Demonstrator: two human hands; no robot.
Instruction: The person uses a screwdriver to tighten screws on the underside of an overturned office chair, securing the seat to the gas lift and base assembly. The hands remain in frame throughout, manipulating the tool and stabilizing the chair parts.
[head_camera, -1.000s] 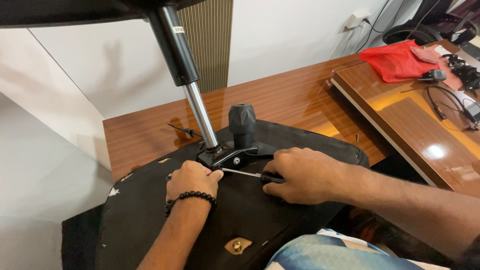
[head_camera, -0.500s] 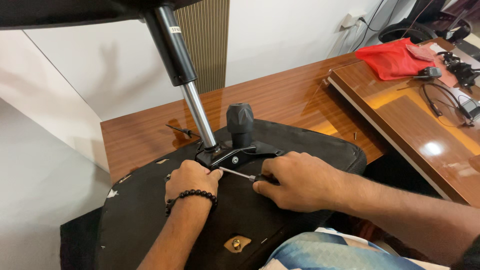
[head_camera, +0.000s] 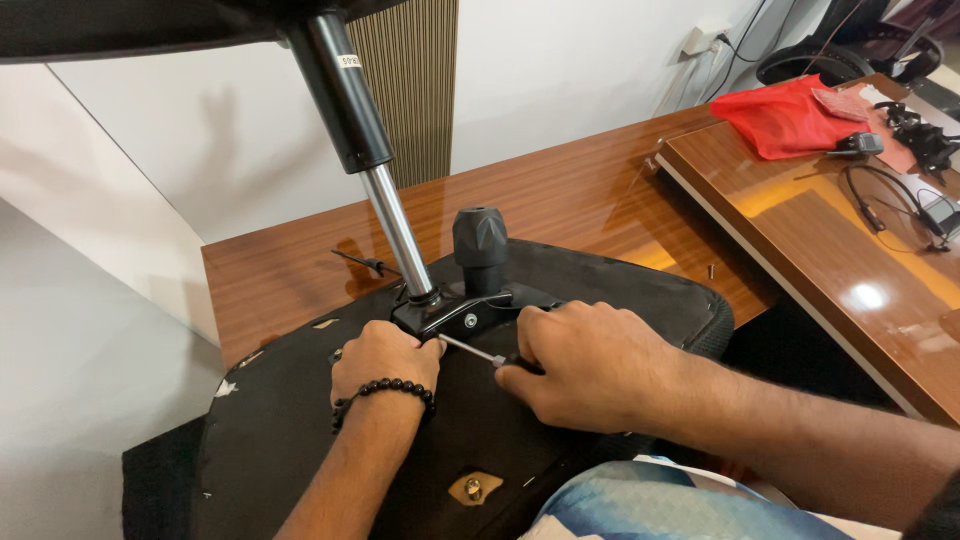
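An upturned black office chair seat (head_camera: 300, 450) lies on a wooden desk, its underside facing up. A black metal mechanism plate (head_camera: 455, 310) with a round black knob (head_camera: 480, 240) and a chrome gas cylinder (head_camera: 395, 225) is fixed to it. My right hand (head_camera: 590, 365) grips a screwdriver (head_camera: 475, 350) whose thin silver shaft points left, toward the plate's near edge. My left hand (head_camera: 385, 360), with a black bead bracelet on the wrist, rests curled on the seat base against the plate, at the shaft's tip. The tip itself is hidden.
A second glossy wooden desk (head_camera: 830, 230) stands at right with a red cloth (head_camera: 790, 115), black cables (head_camera: 880, 200) and small gadgets. A small dark tool (head_camera: 365, 263) lies on the desk behind the seat. A white wall and ribbed panel rise behind. A brass fitting (head_camera: 472, 488) shows near the seat's front.
Both hands stay at the mechanism plate; the right hand has shifted slightly on the screwdriver. The view has drifted a little.
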